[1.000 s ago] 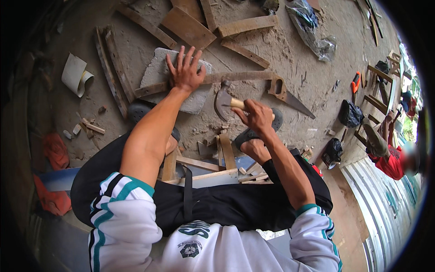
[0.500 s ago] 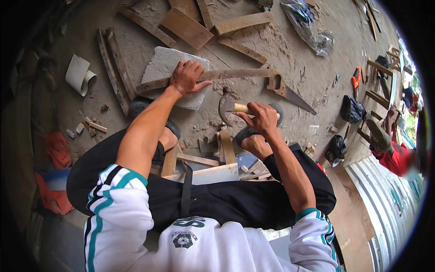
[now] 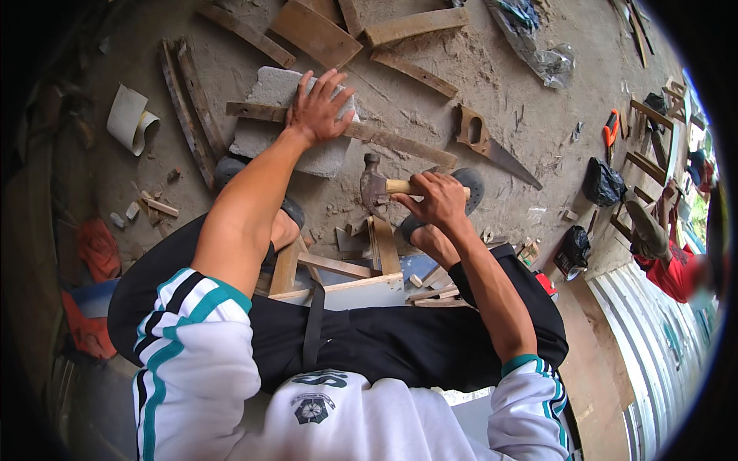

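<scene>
Left hand [image 3: 314, 111]: lying with fingers apart, its palm covering part of the plank [image 3: 400, 144], its fingertips reaching over the block [image 3: 327, 157].
Right hand [image 3: 438, 198]: clamping around the handle of the hammer [image 3: 396, 187].
Hammer: pointing its head leftward, standing out from the fist, below the plank in view.
Plank: lying across the block, slanting down rightward towards the right shoe [image 3: 470, 187].
Block: resting on the ground under plank and left hand.
Saw [image 3: 488, 142]: lying right of the plank, its blade pointing down and right.
Frame [image 3: 354, 292]: sitting between the legs.
Boards [image 3: 317, 34]: lying scattered beyond the block.
Clear bag [image 3: 534, 50]: lying crumpled right of the boards.
Co-worker [image 3: 670, 273]: showing at far right, wearing red.
</scene>
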The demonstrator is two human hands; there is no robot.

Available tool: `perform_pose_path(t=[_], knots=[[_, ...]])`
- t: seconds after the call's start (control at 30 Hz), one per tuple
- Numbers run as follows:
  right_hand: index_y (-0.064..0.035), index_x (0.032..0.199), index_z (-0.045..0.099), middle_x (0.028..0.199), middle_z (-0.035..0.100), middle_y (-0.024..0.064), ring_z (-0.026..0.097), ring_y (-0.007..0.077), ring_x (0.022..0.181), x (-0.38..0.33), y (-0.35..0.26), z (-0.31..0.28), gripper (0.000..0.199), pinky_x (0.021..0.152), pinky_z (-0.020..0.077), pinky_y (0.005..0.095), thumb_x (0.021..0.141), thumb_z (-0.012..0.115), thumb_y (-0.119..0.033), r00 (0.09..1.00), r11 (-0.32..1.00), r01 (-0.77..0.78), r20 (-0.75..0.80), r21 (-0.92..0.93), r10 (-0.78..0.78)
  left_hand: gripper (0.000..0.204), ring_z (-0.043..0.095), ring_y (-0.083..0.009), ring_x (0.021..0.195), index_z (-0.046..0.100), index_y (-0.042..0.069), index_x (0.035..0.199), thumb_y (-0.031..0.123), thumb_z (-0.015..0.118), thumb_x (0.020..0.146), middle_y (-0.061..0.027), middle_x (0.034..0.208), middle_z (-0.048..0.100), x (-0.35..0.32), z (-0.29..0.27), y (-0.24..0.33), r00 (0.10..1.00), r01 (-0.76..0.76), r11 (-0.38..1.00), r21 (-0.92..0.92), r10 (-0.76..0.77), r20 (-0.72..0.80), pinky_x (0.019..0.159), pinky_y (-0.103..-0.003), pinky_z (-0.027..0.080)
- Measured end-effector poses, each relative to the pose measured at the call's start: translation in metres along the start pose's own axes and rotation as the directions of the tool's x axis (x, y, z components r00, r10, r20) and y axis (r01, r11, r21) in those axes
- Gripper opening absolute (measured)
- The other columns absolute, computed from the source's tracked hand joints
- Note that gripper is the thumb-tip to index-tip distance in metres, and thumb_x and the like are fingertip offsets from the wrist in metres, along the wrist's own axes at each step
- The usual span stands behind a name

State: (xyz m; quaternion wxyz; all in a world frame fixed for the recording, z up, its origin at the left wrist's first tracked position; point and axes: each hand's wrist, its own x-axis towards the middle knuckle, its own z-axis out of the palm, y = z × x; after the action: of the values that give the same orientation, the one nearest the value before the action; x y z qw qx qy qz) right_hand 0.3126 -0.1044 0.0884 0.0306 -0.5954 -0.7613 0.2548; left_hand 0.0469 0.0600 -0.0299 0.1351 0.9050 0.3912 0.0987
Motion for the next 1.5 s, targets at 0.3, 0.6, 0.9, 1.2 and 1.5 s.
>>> perform_pose_path(t=[0.3,0.6,0.9,1.2,1.5], knots=[[-0.0108,0.076,0.060,0.072,0.066,0.0059,0.068,0.0263,0.068,0.019,0.012,-0.003,0.047,0.059,0.0516,0.0385,0.083,0.071,-0.056,0.971,0.970,0.241,0.020,-0.023,-0.240,0.063,0.013,-0.0267,0.153,0.039,0.028,0.151,0.041,0.050,0.090,-0.0054,0.164,0.020,0.007,-0.004,0.002,0.996,0.005,0.996,0.088,-0.014,0.093,0.117,-0.068,0.005],[-0.0098,0.074,0.058,0.066,0.062,0.0075,0.064,0.0278,0.057,0.018,-0.002,-0.009,0.050,0.052,0.0491,0.0388,0.083,0.072,-0.057,0.967,0.968,0.242,-0.094,0.059,-0.236,0.063,0.011,-0.0284,0.153,0.032,0.031,0.155,0.035,0.042,0.093,-0.0047,0.166,0.018,0.008,-0.009,0.009,0.985,0.096,0.990,0.103,-0.109,0.132,0.116,-0.069,0.004],[-0.0127,0.076,0.060,0.072,0.065,0.0038,0.066,0.0228,0.065,0.028,0.009,-0.021,0.047,0.058,0.0492,0.0367,0.081,0.074,-0.057,0.978,0.979,0.201,-0.051,-0.019,-0.202,0.057,0.012,-0.0304,0.153,0.033,0.032,0.155,0.037,0.038,0.099,-0.0039,0.166,0.016,0.012,-0.012,0.013,0.971,0.137,0.980,0.144,-0.162,0.178,0.116,-0.069,0.004],[-0.0105,0.072,0.058,0.066,0.061,0.0056,0.065,0.0261,0.059,0.046,0.035,-0.047,0.051,0.053,0.0487,0.0369,0.081,0.073,-0.059,0.988,0.997,-0.080,-0.136,-0.018,0.077,0.050,0.008,-0.0281,0.154,0.039,0.039,0.151,0.051,0.032,0.103,-0.0010,0.166,0.016,0.011,-0.005,0.012,0.976,0.119,0.985,0.124,-0.138,0.166,0.115,-0.071,0.001],[-0.0127,0.079,0.063,0.068,0.063,0.0056,0.065,0.0266,0.059,0.067,0.051,-0.036,0.051,0.055,0.0501,0.0389,0.082,0.069,-0.064,0.977,0.977,0.212,0.033,-0.013,-0.212,0.048,0.011,-0.0287,0.153,0.044,0.038,0.148,0.050,0.032,0.103,-0.0016,0.165,0.020,0.012,-0.002,0.010,0.989,0.098,0.992,0.073,-0.106,0.106,0.114,-0.072,0.001]])
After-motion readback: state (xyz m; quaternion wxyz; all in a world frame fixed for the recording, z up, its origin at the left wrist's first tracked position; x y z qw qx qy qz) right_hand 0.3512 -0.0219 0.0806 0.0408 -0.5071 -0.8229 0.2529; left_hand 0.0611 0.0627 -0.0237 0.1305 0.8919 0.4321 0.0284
